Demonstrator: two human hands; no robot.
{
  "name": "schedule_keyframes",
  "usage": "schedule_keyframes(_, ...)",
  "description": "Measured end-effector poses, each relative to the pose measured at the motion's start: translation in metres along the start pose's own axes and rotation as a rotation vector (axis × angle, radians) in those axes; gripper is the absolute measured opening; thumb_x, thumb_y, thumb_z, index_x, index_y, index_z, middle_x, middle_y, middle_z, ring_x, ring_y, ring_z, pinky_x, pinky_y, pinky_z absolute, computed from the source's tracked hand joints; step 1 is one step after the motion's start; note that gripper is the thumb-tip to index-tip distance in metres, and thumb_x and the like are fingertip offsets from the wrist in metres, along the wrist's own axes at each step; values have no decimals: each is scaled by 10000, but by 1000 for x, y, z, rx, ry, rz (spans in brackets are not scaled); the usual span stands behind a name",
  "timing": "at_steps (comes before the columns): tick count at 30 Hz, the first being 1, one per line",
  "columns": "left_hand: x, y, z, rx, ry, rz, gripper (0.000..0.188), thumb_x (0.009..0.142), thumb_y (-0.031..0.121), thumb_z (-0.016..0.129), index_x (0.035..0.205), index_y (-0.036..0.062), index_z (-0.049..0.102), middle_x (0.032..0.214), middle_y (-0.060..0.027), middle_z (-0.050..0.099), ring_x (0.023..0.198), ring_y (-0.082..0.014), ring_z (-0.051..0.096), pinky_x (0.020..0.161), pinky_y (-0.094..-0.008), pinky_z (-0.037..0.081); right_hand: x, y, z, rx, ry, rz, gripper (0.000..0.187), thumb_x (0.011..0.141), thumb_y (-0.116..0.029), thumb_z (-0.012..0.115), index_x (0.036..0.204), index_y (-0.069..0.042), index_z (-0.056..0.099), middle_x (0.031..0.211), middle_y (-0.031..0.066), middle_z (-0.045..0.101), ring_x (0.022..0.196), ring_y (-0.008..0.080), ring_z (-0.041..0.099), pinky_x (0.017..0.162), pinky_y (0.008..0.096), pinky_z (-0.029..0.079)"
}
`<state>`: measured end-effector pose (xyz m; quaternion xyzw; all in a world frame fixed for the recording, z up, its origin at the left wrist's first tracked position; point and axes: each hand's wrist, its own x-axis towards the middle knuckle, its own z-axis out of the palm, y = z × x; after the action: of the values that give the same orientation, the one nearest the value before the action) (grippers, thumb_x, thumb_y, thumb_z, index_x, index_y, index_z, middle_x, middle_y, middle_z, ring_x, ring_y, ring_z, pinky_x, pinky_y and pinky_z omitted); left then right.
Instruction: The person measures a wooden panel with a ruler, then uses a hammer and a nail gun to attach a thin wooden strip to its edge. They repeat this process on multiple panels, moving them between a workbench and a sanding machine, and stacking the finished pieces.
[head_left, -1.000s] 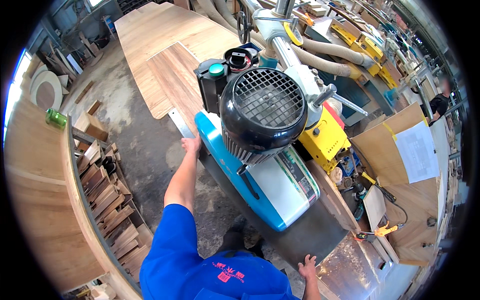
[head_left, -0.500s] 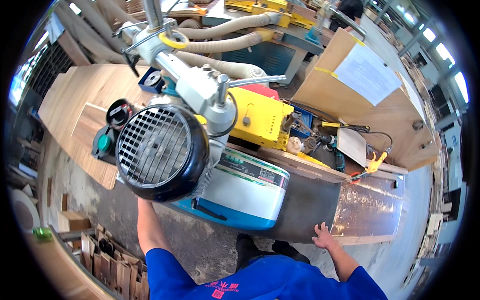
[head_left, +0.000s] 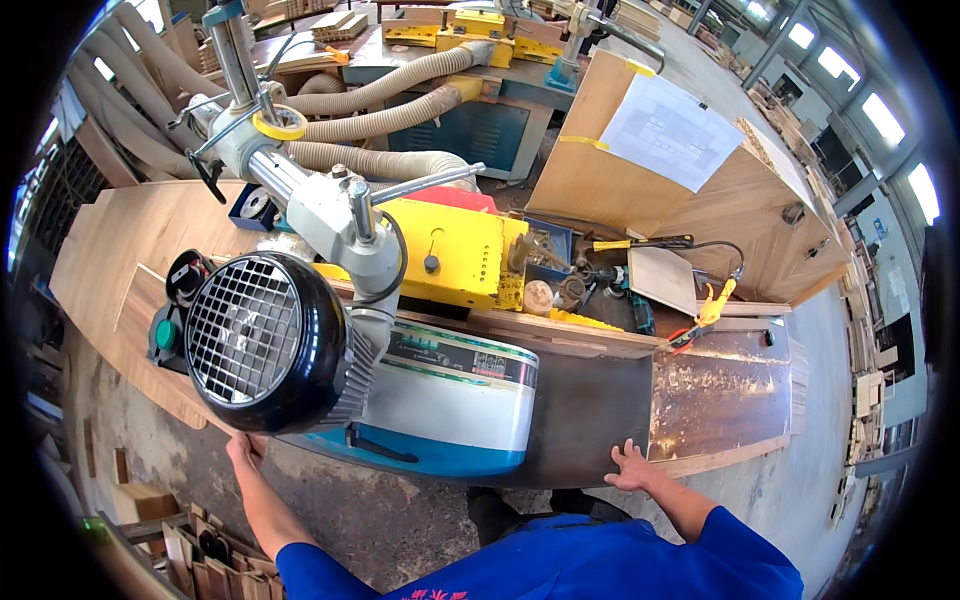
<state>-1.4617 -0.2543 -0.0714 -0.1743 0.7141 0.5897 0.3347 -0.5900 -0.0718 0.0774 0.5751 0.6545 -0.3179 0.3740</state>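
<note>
My left hand (head_left: 246,450) is at the near edge of the wooden board (head_left: 190,385), just below the black motor (head_left: 265,335) with its wire-grid cover. Its fingers are curled in; what they hold, if anything, is hidden. My right hand (head_left: 630,468) has its fingers spread at the front edge of the dark machine table (head_left: 595,405), holding nothing. Between my hands stands the blue and white feeder unit (head_left: 450,400), low over the table. Behind it is a yellow metal housing (head_left: 440,255).
On the right, a worn wooden extension (head_left: 715,400) adjoins the table. An upright wooden panel (head_left: 690,220) bears a paper drawing (head_left: 670,130). Tools, a drill (head_left: 635,300) and an orange-yellow clamp (head_left: 708,310) lie behind the fence. Wood offcuts (head_left: 200,560) stand at lower left.
My view has shifted, so the machine appears further left. My left hand, hidden behind the motor before, now shows at the board's edge. My right hand stays spread at the table edge.
</note>
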Motion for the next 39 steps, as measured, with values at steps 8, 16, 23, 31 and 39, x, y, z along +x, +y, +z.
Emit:
schedule_keyframes(8, -161, -103, -2, 92, -149, -44, 518, 1003, 430, 592, 1314, 18, 542, 1159, -135, 675, 1004, -291, 679, 738, -480, 584, -1, -4, -10, -45, -17, -41, 1078, 833, -649, 611, 1573, 12, 189, 1572, 429, 46, 1430, 622, 175, 1204, 539, 243)
schedule_keyframes(16, -400, -269, 82, -26, -239, -128, 340, 1014, 325, 599, 1121, 3, 604, 973, -91, 667, 828, -227, 676, 692, -408, 580, -12, -6, -34, 3, -38, -228, 1005, 849, -597, 614, 1566, -7, 229, 1524, 481, 116, 1380, 668, 221, 1177, 565, 277)
schedule_keyframes(23, -512, -386, 157, -683, -330, -370, 344, 1042, 346, 543, 1202, 51, 616, 1109, -83, 696, 1002, -206, 671, 850, -389, 593, -40, 18, -36, -125, 233, -803, 866, 867, -388, 704, 1513, 44, 323, 1598, 318, 201, 1500, 441, 200, 1204, 514, 260)
schedule_keyframes(31, -488, -390, 90, -433, -101, -158, 297, 1033, 361, 559, 1210, 126, 600, 1119, -52, 672, 1027, -228, 626, 891, -404, 511, -33, 43, 1, -499, 237, -812, 971, 806, -439, 773, 1525, 27, 315, 1590, 365, 148, 1489, 540, 116, 1201, 586, 216)
schedule_keyframes(39, -575, -437, 70, -555, -37, -391, 496, 1015, 531, 500, 1208, 81, 582, 1070, -96, 656, 1002, -255, 634, 903, -413, 532, -5, 48, -16, -616, 390, -924, 621, 894, -112, 537, 1473, 60, 396, 1595, 316, 226, 1493, 486, 204, 1180, 584, 270)
